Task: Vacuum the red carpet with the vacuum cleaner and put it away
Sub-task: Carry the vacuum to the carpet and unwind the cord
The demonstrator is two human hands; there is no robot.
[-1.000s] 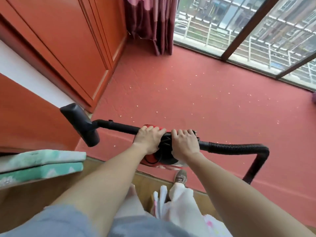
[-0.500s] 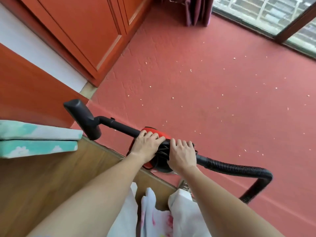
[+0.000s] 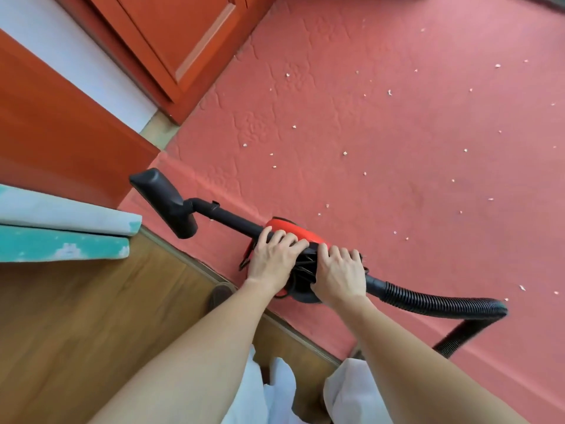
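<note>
One vacuum cleaner [image 3: 294, 229], left hand [image 3: 273, 261], right hand [image 3: 341, 273] gripping, speckled red carpet [image 3: 397, 123]

Left forearm [image 3: 195, 347], right forearm [image 3: 428, 362]: bare along whole visible length. Left hand [image 3: 272, 261], right hand [image 3: 339, 276]: bare, nails short. Garment [image 3: 351, 390]: white, thin, loose fabric; soft folds with pale bluish shadows; hangs in separate flaps at bottom centre. Shoe [image 3: 220, 294]: rounded toe, dull brown-grey, shows just beside left forearm; rest hidden, detail unclear.

Left grip [image 3: 273, 259], right grip [image 3: 340, 272], both clenched, adjacent
</note>
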